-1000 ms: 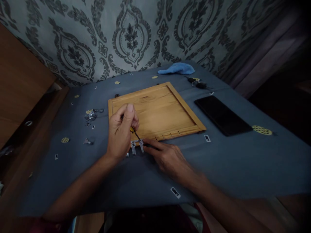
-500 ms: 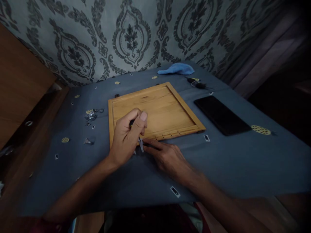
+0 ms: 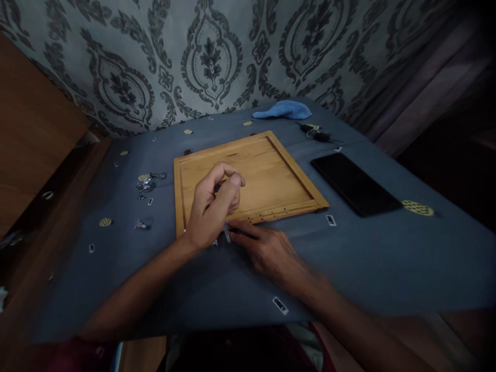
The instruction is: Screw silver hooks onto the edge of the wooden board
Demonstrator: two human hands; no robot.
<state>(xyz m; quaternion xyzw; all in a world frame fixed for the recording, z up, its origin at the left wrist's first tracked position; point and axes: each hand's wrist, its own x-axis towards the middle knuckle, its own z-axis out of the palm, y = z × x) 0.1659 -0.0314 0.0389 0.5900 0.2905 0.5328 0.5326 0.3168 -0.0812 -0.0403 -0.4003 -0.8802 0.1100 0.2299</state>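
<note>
A framed wooden panel (image 3: 248, 165) lies on the cloth-covered table, with small dark holes along its near edge. My left hand (image 3: 217, 204) is closed above its near left part, wrapped round a screwdriver (image 3: 219, 188) whose dark handle with a trace of yellow shows between the fingers. The tool's tip is hidden now. At the panel's near edge is a small silver metal hinge (image 3: 227, 233). My right hand (image 3: 267, 250) holds that hinge at its right side with the fingertips, the fingers close together.
Left of the panel lie several silver metal pieces (image 3: 146, 182) and a single metal piece (image 3: 142, 224). To the right are a black phone-like slab (image 3: 354, 183) and a dark corded object (image 3: 318, 135). A blue cloth (image 3: 284, 109) lies at the back, before the patterned wall.
My left hand has shifted slightly up and right and turned, so the screwdriver's shaft no longer shows. The right hand stays at the hinge.
</note>
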